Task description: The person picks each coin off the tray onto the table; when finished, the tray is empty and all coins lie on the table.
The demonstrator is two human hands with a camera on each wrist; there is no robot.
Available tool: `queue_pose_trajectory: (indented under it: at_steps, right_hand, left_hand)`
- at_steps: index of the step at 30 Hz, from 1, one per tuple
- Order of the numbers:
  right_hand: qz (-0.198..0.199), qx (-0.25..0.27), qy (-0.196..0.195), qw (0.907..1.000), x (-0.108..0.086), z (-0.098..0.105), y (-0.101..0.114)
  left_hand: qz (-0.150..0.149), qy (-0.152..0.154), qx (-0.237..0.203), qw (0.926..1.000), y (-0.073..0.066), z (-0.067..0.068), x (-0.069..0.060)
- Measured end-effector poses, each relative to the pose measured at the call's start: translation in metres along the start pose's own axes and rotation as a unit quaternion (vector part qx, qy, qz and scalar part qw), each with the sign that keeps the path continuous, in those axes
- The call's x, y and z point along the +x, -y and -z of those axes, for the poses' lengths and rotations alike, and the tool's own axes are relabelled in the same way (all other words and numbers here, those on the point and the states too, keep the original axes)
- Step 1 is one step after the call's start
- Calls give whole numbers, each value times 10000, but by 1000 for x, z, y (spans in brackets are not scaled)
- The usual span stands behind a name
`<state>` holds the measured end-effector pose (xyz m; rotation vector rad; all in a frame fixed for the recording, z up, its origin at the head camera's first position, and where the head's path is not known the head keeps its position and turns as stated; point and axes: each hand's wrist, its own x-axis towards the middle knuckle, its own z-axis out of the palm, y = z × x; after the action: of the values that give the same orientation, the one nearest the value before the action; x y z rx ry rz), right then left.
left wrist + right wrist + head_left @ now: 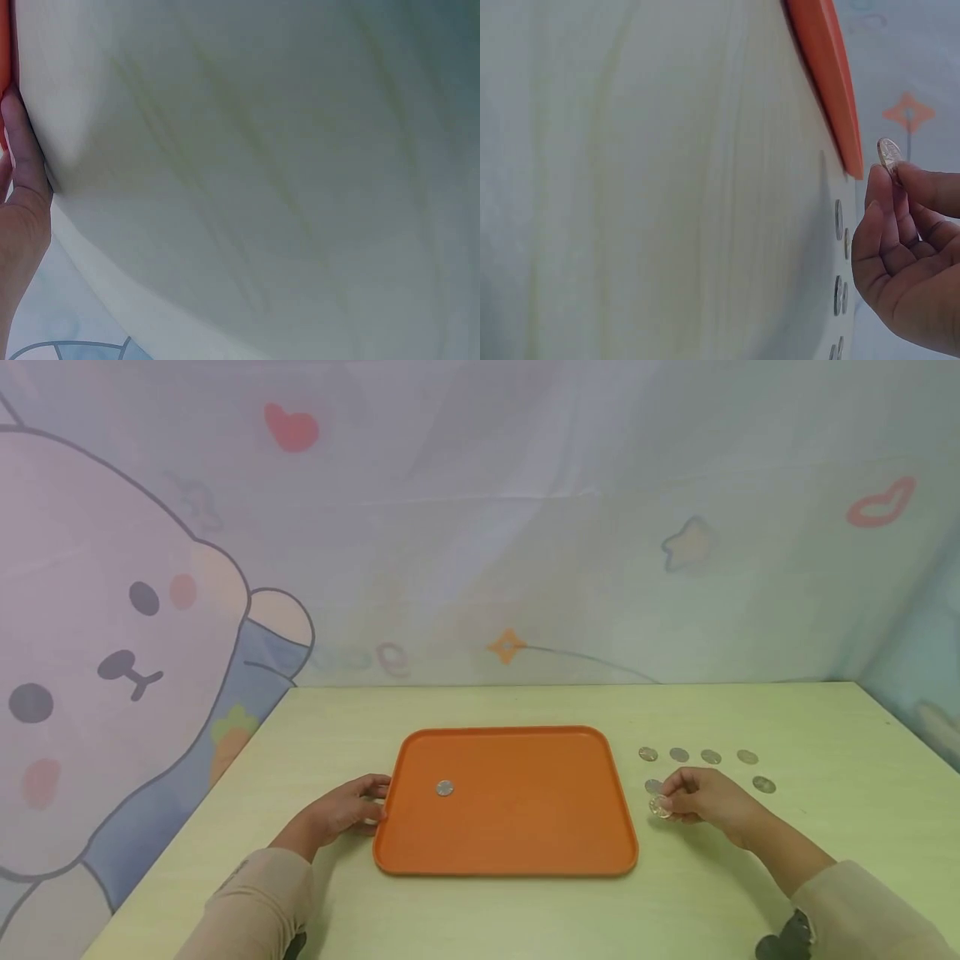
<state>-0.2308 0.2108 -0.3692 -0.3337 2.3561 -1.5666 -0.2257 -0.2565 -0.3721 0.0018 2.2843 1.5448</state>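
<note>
My right hand (705,797) pinches a silver coin (660,807) between thumb and fingers, just off the right side of an orange tray (517,843). In the right wrist view, the coin (889,154) stands nearly on edge at the fingertips, above the tabletop. Another coin (445,787) lies flat inside the tray, left of its middle. My left hand (345,810) rests its fingers against the tray's left rim. The left wrist view catches only part of that hand (22,187) beside the orange edge.
Several loose coins (710,757) lie on the pale wooden table (510,918) right of the tray, one (654,786) close beyond the held coin. A printed cloth backdrop (480,527) hangs behind the table's far edge.
</note>
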Motion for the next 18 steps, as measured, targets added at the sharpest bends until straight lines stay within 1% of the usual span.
queue_pose_trajectory:
  at_steps: [5, 12, 18]
  right_hand:
    - [-159, -263, -102, 9995, -1, 0, -2]
    - [-185, -542, -39, 9983, -1, 3, -6]
    - [-258, -962, -107, 9950, 0, 1, -12]
  left_hand:
    - [30, 6, 11, 10000, -1, 1, 0]
    - [24, 0, -11, 10000, -2, 0, 0]
    - [86, -23, 19, 10000, 0, 0, 1]
